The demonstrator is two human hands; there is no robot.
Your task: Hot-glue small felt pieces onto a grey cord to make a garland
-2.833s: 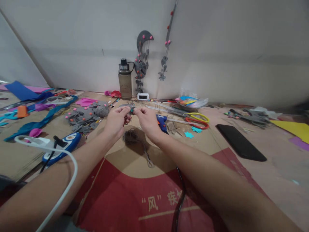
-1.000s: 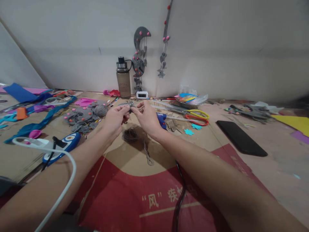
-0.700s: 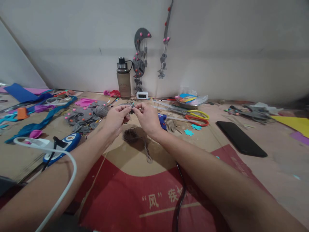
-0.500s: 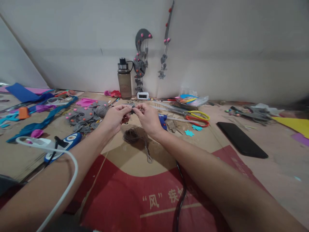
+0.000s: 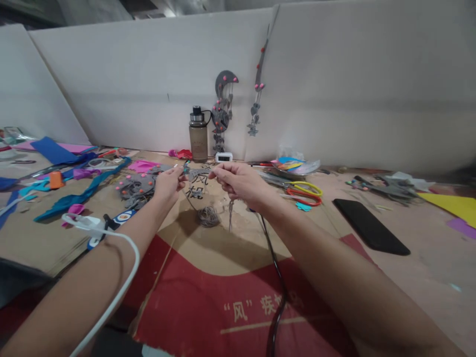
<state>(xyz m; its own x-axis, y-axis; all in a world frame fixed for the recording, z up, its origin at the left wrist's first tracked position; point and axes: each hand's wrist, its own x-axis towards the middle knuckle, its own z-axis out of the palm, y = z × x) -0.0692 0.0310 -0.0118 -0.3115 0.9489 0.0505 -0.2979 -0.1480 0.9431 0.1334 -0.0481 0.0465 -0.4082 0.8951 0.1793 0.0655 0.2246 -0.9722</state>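
Observation:
Both hands are raised above a cardboard sheet (image 5: 223, 248) and pulled a little apart. My left hand (image 5: 168, 181) pinches a small teal bead and the end of a grey cord. My right hand (image 5: 238, 181) is closed on the same grey cord (image 5: 231, 213), whose loose end hangs down below the fist. A small grey felt piece (image 5: 199, 174) shows between the two hands. The cord runs down to a brown-grey coil of cord (image 5: 207, 216) lying on the cardboard just under the hands.
Grey felt cut-outs with pink beads (image 5: 136, 186) lie to the left, with blue strips (image 5: 80, 193). A bottle (image 5: 198, 135) and a hanging grey moon ornament (image 5: 223, 109) stand at the wall. Scissors (image 5: 303, 191), a black phone (image 5: 366, 225) and a black cable (image 5: 275, 277) lie right.
My hands have lifted and moved apart, stretching the cord between them. The head camera has tilted up, so more of the wall shows.

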